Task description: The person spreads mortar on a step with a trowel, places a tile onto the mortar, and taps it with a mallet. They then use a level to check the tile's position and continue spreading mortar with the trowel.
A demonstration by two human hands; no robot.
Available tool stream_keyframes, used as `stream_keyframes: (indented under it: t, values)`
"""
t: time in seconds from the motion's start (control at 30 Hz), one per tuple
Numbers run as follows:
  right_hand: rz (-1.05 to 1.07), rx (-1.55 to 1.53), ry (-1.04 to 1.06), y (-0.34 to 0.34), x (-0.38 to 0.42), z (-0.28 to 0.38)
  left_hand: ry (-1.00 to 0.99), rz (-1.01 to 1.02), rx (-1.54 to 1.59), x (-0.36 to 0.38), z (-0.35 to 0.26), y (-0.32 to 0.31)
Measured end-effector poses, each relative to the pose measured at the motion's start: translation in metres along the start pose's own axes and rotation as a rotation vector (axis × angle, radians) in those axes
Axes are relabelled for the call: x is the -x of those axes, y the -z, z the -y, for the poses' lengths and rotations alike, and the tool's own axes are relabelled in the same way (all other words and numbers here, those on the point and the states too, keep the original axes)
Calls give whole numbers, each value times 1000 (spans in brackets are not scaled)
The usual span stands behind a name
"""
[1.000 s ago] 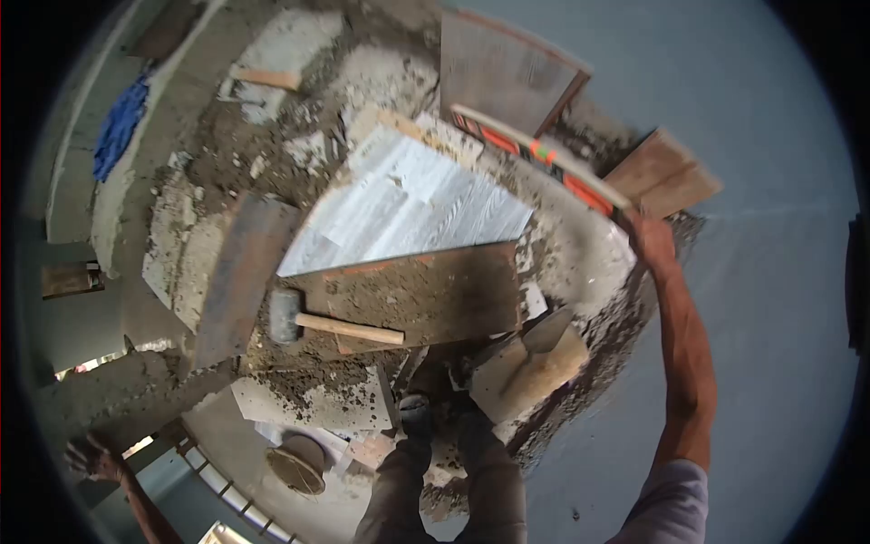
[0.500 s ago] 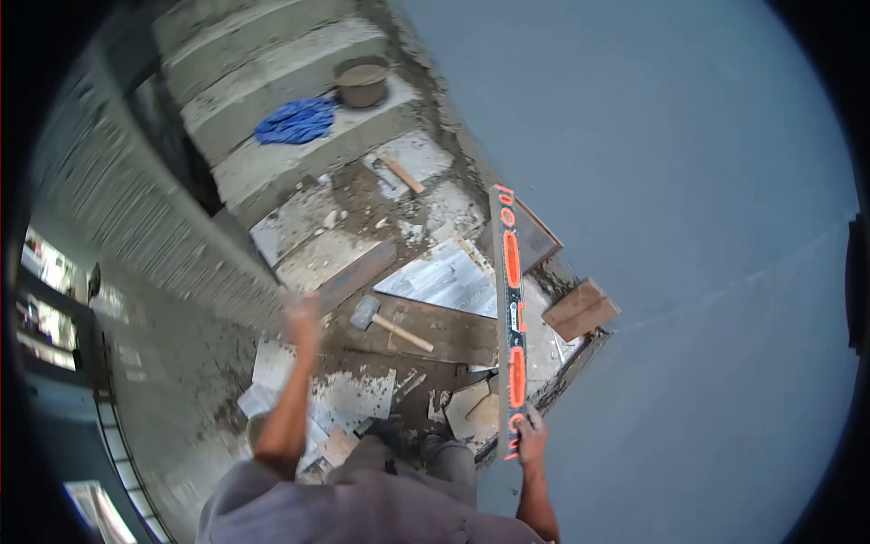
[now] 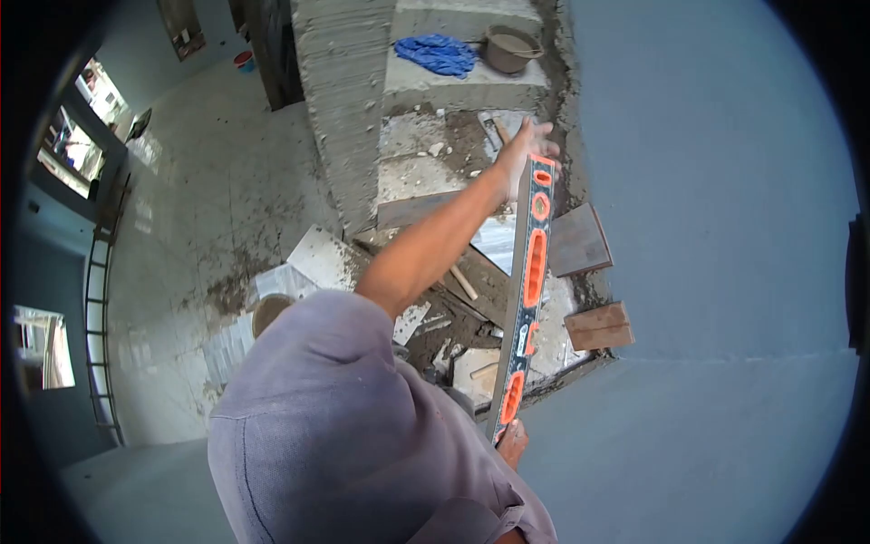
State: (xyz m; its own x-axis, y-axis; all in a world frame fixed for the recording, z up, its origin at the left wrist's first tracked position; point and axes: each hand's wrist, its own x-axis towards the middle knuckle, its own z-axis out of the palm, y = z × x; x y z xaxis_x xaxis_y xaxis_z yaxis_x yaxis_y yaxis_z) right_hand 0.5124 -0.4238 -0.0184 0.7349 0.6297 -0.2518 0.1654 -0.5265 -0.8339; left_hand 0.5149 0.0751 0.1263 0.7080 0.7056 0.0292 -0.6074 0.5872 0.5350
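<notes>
Right hand (image 3: 513,443) grips lower end of level (image 3: 529,281); left hand (image 3: 526,145), fingers spread, at its top end. Level held up, not yet set on tiles (image 3: 494,243) below. Checking judged unstarted.

Your left hand (image 3: 526,145), half a second ago raised open above the rubble, now reaches out to the far end of the spirit level (image 3: 528,281). Your right hand (image 3: 512,442) has swung the level more upright, and your view has turned toward the stairs (image 3: 453,82).
</notes>
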Motion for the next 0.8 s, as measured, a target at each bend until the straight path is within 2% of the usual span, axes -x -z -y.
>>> stream_keyframes:
  t: [0.03,0.1,0.2,0.23,0.3,0.37,0.4,0.47,0.5,0.53,0.57,0.63,0.7,0.77,0.8]
  values:
    - [10,25,6,2,4,-6,-4,-14,5,-11,-9,10]
    - [-8,49,31,-5,9,3,-127,108,-159,-18,-15,26]
    - [-46,77,70,-9,8,-2,-351,-55,-118,20,5,16]
    - [-67,80,92,-11,-1,-2,-311,-169,-35,49,1,-5]
    - [-75,23,76,-17,-16,9,-414,-204,-193,52,44,14]
    - [-107,34,184,-28,-38,34,-203,-205,-209,84,101,8]
    - [-152,61,213,-33,-49,46,-364,-209,-410,110,120,-2]
    - [-227,60,282,-45,-72,70,-193,-106,-540,176,148,-18]
    - [-254,36,315,-50,-82,80,-44,-56,-615,200,146,-20]
    - [-302,55,473,-55,-94,90,-21,9,-617,215,155,-15]
    - [-349,71,630,-60,-102,98,-16,-4,-610,219,154,-15]
    - [-300,79,670,-65,-103,116,-391,-46,-696,223,144,-20]
    - [-262,76,714,-71,-103,130,-399,-51,-714,219,112,-25]
    - [-105,-48,526,-78,-105,136,-419,-39,-750,210,76,-30]
    - [-76,-55,539,-84,-108,136,-419,-37,-753,205,64,-32]
